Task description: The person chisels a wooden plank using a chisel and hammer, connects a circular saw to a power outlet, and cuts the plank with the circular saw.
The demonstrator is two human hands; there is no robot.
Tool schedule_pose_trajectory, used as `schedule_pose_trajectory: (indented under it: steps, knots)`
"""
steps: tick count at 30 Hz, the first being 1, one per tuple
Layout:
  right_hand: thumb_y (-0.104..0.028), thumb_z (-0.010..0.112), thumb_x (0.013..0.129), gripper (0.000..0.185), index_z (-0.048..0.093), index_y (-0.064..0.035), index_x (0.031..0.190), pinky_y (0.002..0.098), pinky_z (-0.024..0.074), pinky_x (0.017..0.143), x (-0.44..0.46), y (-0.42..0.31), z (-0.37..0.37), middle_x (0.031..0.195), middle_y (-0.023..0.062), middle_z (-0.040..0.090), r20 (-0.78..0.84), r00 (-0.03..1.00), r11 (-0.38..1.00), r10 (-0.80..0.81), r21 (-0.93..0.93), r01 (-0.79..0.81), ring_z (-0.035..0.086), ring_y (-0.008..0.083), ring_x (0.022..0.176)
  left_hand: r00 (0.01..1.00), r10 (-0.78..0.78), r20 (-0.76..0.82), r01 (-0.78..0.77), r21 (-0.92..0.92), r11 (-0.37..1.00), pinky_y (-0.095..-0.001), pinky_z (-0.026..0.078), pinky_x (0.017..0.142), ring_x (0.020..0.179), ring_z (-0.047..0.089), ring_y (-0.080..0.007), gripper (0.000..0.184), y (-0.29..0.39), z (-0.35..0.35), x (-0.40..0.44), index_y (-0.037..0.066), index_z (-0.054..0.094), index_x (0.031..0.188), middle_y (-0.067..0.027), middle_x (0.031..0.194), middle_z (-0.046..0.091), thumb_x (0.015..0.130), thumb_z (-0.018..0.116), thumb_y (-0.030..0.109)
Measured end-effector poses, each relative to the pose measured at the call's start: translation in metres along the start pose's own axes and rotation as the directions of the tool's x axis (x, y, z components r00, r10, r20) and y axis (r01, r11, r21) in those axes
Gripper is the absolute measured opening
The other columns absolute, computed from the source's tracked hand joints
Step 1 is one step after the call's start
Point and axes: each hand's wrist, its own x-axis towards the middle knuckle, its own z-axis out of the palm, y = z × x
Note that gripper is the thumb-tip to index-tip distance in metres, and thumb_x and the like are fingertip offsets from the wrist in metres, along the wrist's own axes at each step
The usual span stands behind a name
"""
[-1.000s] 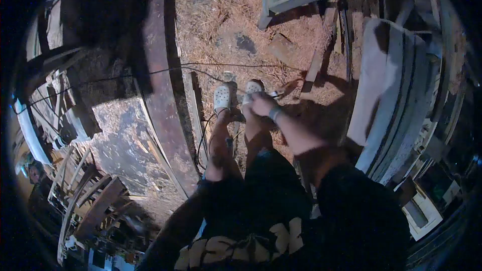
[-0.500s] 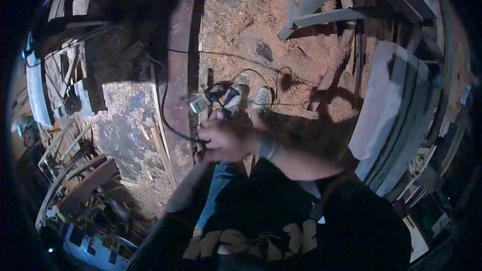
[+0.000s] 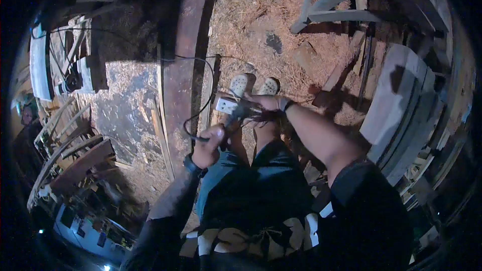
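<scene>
My left hand [image 3: 208,147] is closed round a black cable [image 3: 186,123] near the middle of the view, its thumb pointing up to the right. Just above it, a white socket block [image 3: 226,106] hangs in front of my legs, with a dark plug [image 3: 240,111] against its right side. My right hand [image 3: 267,104] is closed at the right of the block, around dark cords or a plug end; the exact thing in its fingers is too dark to tell. The cable loops from my left hand up over the long board.
A long reddish board [image 3: 187,45] runs along my left. Stacked pale planks [image 3: 396,100] lie at the right, below a wooden frame [image 3: 346,16]. Curved wood pieces [image 3: 75,145] are piled at lower left. Shavings cover the floor [image 3: 241,15] around my light clogs [image 3: 269,86].
My right hand has risen from near my feet, crossed to the left beside my left hand, then moved back right. The socket block has come up between my hands, and the cable now loops higher.
</scene>
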Motion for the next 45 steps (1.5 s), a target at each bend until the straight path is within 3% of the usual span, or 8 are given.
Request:
schedule_pose_trajectory:
  steps: [1,4,11,14,17,22,26,45]
  knots:
    - [-0.062,0.054,0.101,0.062,0.063,-0.012,0.136,0.0436,0.0581,0.087,-0.005,0.002,0.006,0.129,0.0101,0.069,0.268,0.963,0.962,0.032,0.254,-0.102,0.069,0.0247,0.105,0.995,-0.051,-0.088,0.037,-0.159,0.987,-0.0269,0.044,0.062,0.07,0.058,-0.0122,0.035,-0.002,-0.001,0.002,0.006,0.062,0.094,-0.0035,0.08,0.063,0.105,0.057,0.039]
    - [-0.059,0.057,0.1,0.057,0.064,-0.0135,0.133,0.0414,0.0615,0.074,-0.016,0.015,0.034,0.117,0.0112,0.073,0.1,0.923,0.909,-0.373,0.242,0.341,0.073,0.0259,0.088,0.987,0.144,-0.072,-0.149,-0.059,0.987,-0.0243,0.044,0.066,0.076,0.055,-0.0082,0.019,0.026,-0.007,0.015,0.003,0.062,0.113,-0.0011,0.098,0.063,0.1,0.067,0.016]
    - [-0.059,0.059,0.099,0.051,0.07,-0.0129,0.117,0.0333,0.0571,0.061,-0.021,-0.024,0.034,0.096,0.0052,0.074,-0.313,0.86,0.895,-0.402,0.064,0.442,0.07,0.0173,0.075,0.915,0.347,-0.205,-0.192,0.535,0.823,-0.0324,0.053,0.077,0.086,0.064,-0.0166,0.029,-0.003,-0.055,0.036,0.0,0.065,0.128,-0.0067,0.093,0.068,0.103,0.062,0.016]
    - [-0.056,0.055,0.102,0.052,0.064,-0.0117,0.127,0.0331,0.0583,0.061,-0.032,-0.029,0.04,0.104,0.0029,0.073,-0.239,0.874,0.887,-0.423,0.085,0.453,0.071,0.0153,0.083,0.946,-0.034,-0.322,0.12,0.252,0.96,-0.032,0.053,0.077,0.086,0.064,-0.016,0.03,0.042,-0.034,0.041,0.0,0.065,0.129,-0.0053,0.091,0.067,0.104,0.06,0.017]
    - [-0.055,0.054,0.103,0.053,0.062,-0.0106,0.131,0.0332,0.0578,0.064,-0.035,-0.032,0.055,0.108,0.0012,0.073,-0.211,0.822,0.841,-0.529,-0.002,0.541,0.07,0.0152,0.09,0.945,0.062,-0.322,-0.042,0.069,0.997,-0.0313,0.052,0.084,0.091,0.063,-0.0146,0.033,0.001,-0.05,0.064,0.0,0.064,0.131,-0.0066,0.098,0.069,0.106,0.059,0.022]
    - [-0.054,0.053,0.105,0.054,0.064,-0.0055,0.126,0.0326,0.0585,0.068,-0.045,-0.037,0.064,0.104,0.005,0.073,-0.218,0.735,0.761,-0.642,-0.306,0.573,0.071,0.0164,0.086,0.742,0.526,-0.417,-0.297,0.499,0.814,-0.0292,0.05,0.086,0.094,0.06,-0.0124,0.043,0.021,-0.022,0.088,-0.003,0.062,0.132,-0.0056,0.104,0.069,0.107,0.058,0.032]
    - [-0.054,0.051,0.106,0.055,0.065,-0.0035,0.124,0.0326,0.0589,0.07,-0.04,-0.031,0.068,0.102,0.0064,0.073,-0.28,0.601,0.656,-0.749,-0.438,0.614,0.071,0.0162,0.083,0.825,0.291,-0.484,-0.257,0.138,0.957,-0.0277,0.044,0.063,0.071,0.051,-0.0087,0.037,0.006,-0.033,0.083,-0.002,0.066,0.123,-0.0007,0.082,0.06,0.108,0.057,0.031]
    - [-0.057,0.048,0.105,0.059,0.065,-0.0044,0.124,0.0331,0.0486,0.094,-0.045,-0.034,0.075,0.113,0.0072,0.069,-0.375,0.668,0.727,-0.643,-0.572,0.38,0.062,0.0169,0.104,0.825,0.455,-0.335,-0.211,0.564,0.798,-0.034,0.047,0.059,0.065,0.06,-0.0144,0.034,0.033,-0.035,0.09,-0.001,0.069,0.086,-0.0109,0.068,0.065,0.102,0.065,0.028]
